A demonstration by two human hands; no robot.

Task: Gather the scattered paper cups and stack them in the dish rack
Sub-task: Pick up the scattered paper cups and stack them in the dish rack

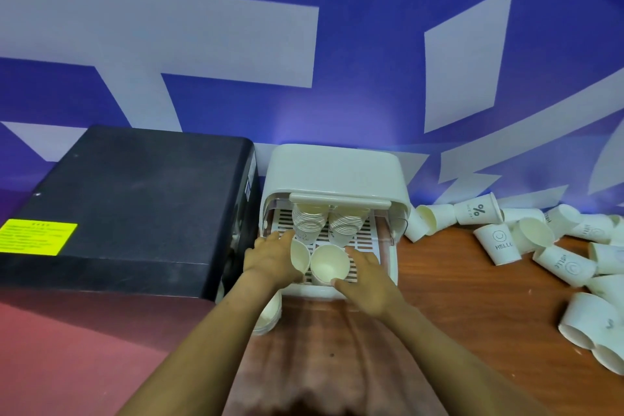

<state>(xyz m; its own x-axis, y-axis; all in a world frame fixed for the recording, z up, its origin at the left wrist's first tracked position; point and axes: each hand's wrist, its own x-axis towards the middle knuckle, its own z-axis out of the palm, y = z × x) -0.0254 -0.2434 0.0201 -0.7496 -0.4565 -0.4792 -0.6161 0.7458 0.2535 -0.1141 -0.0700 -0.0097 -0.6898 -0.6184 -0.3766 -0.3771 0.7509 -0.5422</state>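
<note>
A white covered dish rack stands at the back of the wooden table, its front open. Two tall stacks of paper cups stand at the back of its slotted tray. My left hand grips a cup at the tray's front left. My right hand holds a wider cup beside it, thumb at the rim. Many loose white cups lie scattered on the right of the table.
A black box with a yellow label stands close against the rack's left side. Another stack of cups lies below my left forearm. A blue and white wall rises right behind. Bare wood lies between rack and scattered cups.
</note>
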